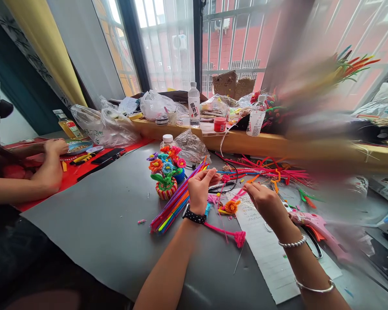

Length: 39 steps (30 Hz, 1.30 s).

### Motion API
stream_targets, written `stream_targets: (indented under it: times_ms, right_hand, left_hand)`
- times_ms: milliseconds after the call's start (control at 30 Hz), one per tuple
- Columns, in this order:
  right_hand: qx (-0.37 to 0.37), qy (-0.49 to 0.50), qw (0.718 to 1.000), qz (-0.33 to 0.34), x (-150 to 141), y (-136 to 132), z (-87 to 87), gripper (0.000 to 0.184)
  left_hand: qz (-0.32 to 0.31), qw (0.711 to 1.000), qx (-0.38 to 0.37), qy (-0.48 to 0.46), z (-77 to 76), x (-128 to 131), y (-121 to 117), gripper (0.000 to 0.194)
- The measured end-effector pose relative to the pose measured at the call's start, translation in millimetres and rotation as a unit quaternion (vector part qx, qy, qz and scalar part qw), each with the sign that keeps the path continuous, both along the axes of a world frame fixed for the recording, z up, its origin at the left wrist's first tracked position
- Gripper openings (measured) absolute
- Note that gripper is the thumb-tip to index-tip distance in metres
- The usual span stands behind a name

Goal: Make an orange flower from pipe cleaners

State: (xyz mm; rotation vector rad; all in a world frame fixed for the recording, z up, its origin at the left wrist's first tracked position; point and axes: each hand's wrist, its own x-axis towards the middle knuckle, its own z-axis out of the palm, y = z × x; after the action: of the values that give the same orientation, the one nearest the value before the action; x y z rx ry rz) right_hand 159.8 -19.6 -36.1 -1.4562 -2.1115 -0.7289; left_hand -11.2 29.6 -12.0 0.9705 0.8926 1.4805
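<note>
Two zones of the head view read poorly for me. A broad blur runs down the right side over the curtain, sill and table, leaving only the colored tips of a bunch of stems (357,66) clear. At far left a second person (48,172) is cut off by the edge, one hand beside a blue tray (79,147).

Surface: gray table (116,215), red covering (73,174) at its left. Bundled fuzzy stems (173,211) lie beside the flower pot (166,189); a written sheet (268,254) lies under the right arm, a pink glue gun (320,226) to its right. Water bottle (194,107) and red jar (219,124) stand on the sill below the barred window (229,47).

Pose: left hand (199,189) is raised at the wrist, black watch (194,215) on, fingers bent toward the right hand (263,200). That one slopes in from lower right, back of hand up, two bracelets on.

Grip: both narrow, thumb against fingers; I cannot tell what either holds. Pink piece (225,178) shows between them, nearest the left fingertips; contact unclear. Pink-tipped stem (239,239) lies on the table below.
</note>
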Motion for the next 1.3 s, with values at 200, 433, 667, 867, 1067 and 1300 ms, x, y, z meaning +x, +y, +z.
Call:
stream_targets:
  times_ms: [200,433,667,867,1067,1300]
  right_hand:
    - [-0.008,0.016,1.0,0.009,-1,-1,0.7,0.025]
    - [-0.024,0.048,0.998,0.01,-3,-1,0.8,0.027]
    - [-0.101,0.159,0.981,0.036,-2,-1,5.7,0.027]
    - [-0.258,0.318,0.907,0.103,9,-3,21.8,0.034]
    - [-0.369,0.443,0.808,0.12,11,-5,25.8,0.036]
    - [-0.391,0.491,0.772,0.099,14,-5,25.1,0.038]
  left_hand:
    - [0.001,1.0,-0.002,-0.003,2.2,0,-1,0.021]
    - [0.003,1.0,0.001,-0.003,3.3,0,-1,0.02]
    - [-0.01,1.0,-0.002,-0.011,3.9,-1,0,0.02]
    - [-0.065,0.998,0.005,-0.007,6.6,-4,0,0.022]
    - [-0.106,0.994,0.013,-0.013,7.1,-3,-1,0.021]
    - [-0.089,0.993,-0.027,-0.073,6.0,-3,-2,0.024]
